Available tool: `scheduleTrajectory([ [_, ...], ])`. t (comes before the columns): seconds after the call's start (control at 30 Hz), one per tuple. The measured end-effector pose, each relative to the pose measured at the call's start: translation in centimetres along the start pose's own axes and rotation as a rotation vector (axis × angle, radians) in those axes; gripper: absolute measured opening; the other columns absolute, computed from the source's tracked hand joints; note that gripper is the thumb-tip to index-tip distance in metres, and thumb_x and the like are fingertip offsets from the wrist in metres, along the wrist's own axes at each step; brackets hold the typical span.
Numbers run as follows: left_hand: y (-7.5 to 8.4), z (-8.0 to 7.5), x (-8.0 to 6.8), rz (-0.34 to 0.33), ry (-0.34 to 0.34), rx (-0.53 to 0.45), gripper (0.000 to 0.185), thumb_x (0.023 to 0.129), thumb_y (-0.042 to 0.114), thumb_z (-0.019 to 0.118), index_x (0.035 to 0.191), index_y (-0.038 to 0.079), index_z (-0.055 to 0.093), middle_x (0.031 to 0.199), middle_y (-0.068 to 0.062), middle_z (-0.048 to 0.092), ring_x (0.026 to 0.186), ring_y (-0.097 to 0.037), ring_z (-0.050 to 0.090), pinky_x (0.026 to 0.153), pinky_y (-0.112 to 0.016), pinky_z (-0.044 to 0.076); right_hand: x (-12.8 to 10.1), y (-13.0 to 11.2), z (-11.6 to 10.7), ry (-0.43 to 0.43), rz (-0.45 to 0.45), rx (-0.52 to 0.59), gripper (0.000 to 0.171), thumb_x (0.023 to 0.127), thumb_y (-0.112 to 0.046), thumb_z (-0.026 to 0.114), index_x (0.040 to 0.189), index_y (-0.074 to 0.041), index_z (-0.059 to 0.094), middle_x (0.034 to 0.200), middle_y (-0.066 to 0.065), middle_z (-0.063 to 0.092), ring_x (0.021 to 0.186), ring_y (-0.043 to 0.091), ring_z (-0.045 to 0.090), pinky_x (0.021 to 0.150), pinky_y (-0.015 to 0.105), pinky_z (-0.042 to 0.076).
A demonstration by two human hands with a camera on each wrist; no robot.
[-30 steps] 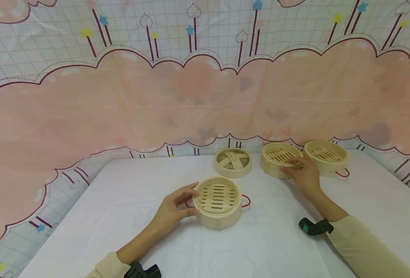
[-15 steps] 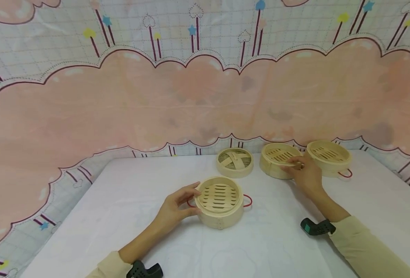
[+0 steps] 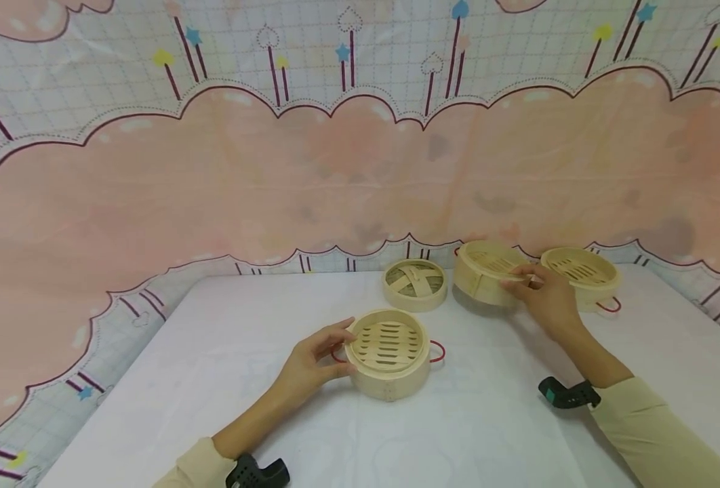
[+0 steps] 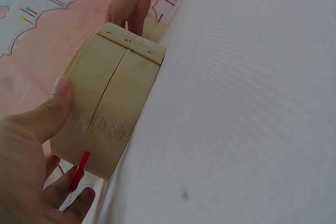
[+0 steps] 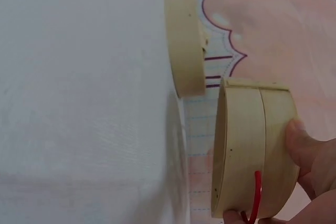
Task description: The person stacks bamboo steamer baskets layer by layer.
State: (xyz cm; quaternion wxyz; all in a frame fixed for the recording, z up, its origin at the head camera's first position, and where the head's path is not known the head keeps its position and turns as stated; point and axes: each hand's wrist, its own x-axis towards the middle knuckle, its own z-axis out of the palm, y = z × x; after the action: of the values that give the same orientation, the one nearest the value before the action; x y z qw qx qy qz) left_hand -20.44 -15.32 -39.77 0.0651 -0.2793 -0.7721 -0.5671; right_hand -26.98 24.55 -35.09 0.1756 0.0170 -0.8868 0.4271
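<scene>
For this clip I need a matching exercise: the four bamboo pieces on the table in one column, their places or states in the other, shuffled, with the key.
Things:
1. near steamer basket
2. woven lid
3. middle steamer basket
4. far-right steamer basket

States:
A. lifted off the white table, held by the right hand
B. resting at the back right, untouched
C. on the table, held at its side by the left hand
D. lying flat beyond the near basket, untouched

Pairs: 1-C, 2-D, 3-A, 4-B

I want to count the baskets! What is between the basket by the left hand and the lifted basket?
Just bare white table in the head view; the lid sits off to the side.
</scene>
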Motion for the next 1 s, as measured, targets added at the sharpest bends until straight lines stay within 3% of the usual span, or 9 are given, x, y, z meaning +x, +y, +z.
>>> scheduleTrajectory([
  [0.23, -0.1, 0.0, 0.3, -0.006, -0.005, -0.001, 0.043, 0.074, 0.007, 0.08, 0.113, 0.003, 0.063, 0.143, -0.012, 0.046, 0.128, -0.026, 0.046, 0.1, -0.045, 0.042, 0.2, -0.7, -0.7, -0.042, -0.012, 0.114, 0.053, 0.084, -0.047, 0.07, 0.113, -0.004, 0.058, 0.135, 0.019, 0.046, 0.118, 0.04, 0.051, 0.064, 0.01, 0.045],
  [0.33, 0.0, 0.0, 0.4, -0.016, -0.003, -0.008, 0.043, 0.074, 0.008, 0.08, 0.113, 0.004, 0.063, 0.143, -0.012, 0.046, 0.128, -0.025, 0.046, 0.1, -0.045, 0.042, 0.2, -1.0, -0.8, -0.058, -0.022, 0.141, 0.052, 0.084, -0.046, 0.071, 0.113, -0.005, 0.057, 0.138, 0.018, 0.042, 0.122, 0.042, 0.048, 0.068, 0.009, 0.046],
  [0.47, 0.1, 0.0, 0.4, -0.016, -0.004, -0.013, 0.043, 0.074, 0.007, 0.08, 0.113, 0.003, 0.063, 0.143, -0.012, 0.046, 0.128, -0.026, 0.046, 0.099, -0.045, 0.042, 0.1, -1.6, -0.9, -0.076, -0.03, 0.143, 0.052, 0.084, -0.046, 0.07, 0.115, -0.006, 0.056, 0.142, 0.017, 0.039, 0.123, 0.042, 0.047, 0.081, 0.024, 0.052],
  [0.63, 0.2, 0.0, 0.5, -0.015, -0.005, -0.013, 0.043, 0.074, 0.007, 0.08, 0.113, 0.004, 0.063, 0.143, -0.011, 0.046, 0.128, -0.025, 0.046, 0.099, -0.044, 0.043, -0.1, -2.5, -1.0, -0.096, -0.043, 0.153, 0.053, 0.084, -0.045, 0.07, 0.116, -0.005, 0.056, 0.144, 0.017, 0.038, 0.123, 0.042, 0.047, 0.09, 0.043, 0.049],
  [0.73, 0.2, 0.0, 0.5, -0.013, -0.004, -0.014, 0.043, 0.074, 0.007, 0.08, 0.113, 0.004, 0.063, 0.143, -0.01, 0.046, 0.128, -0.025, 0.046, 0.098, -0.044, 0.043, -0.2, -3.1, -0.8, -0.091, -0.08, 0.179, 0.047, 0.084, -0.038, 0.073, 0.113, -0.004, 0.059, 0.139, 0.017, 0.044, 0.12, 0.042, 0.05, 0.086, 0.036, 0.051],
  [0.87, 0.1, 0.0, 0.5, -0.015, 0.0, -0.014, 0.043, 0.074, 0.007, 0.08, 0.113, 0.004, 0.063, 0.143, -0.011, 0.046, 0.127, -0.025, 0.046, 0.098, -0.043, 0.044, -0.3, -3.6, -0.2, -0.097, -0.143, 0.197, 0.038, 0.083, -0.03, 0.076, 0.105, -0.003, 0.061, 0.138, 0.017, 0.046, 0.118, 0.041, 0.052, 0.075, 0.016, 0.05],
  [0.93, 0.1, 0.0, 0.5, -0.017, 0.003, -0.01, 0.043, 0.074, 0.007, 0.08, 0.113, 0.004, 0.063, 0.143, -0.01, 0.046, 0.127, -0.025, 0.047, 0.097, -0.043, 0.044, -0.3, -3.9, -0.1, -0.119, -0.159, 0.182, 0.038, 0.083, -0.031, 0.075, 0.105, -0.004, 0.061, 0.143, 0.018, 0.042, 0.118, 0.041, 0.052, 0.075, 0.016, 0.05],
  [1.0, 0.1, -0.1, 0.5, -0.02, 0.006, -0.006, 0.043, 0.074, 0.007, 0.08, 0.113, 0.004, 0.063, 0.143, -0.01, 0.046, 0.126, -0.025, 0.048, 0.097, -0.044, 0.045, -0.4, -4.3, 0.1, -0.136, -0.167, 0.155, 0.038, 0.084, -0.034, 0.074, 0.104, -0.005, 0.061, 0.146, 0.017, 0.039, 0.118, 0.04, 0.053, 0.078, 0.023, 0.053],
])
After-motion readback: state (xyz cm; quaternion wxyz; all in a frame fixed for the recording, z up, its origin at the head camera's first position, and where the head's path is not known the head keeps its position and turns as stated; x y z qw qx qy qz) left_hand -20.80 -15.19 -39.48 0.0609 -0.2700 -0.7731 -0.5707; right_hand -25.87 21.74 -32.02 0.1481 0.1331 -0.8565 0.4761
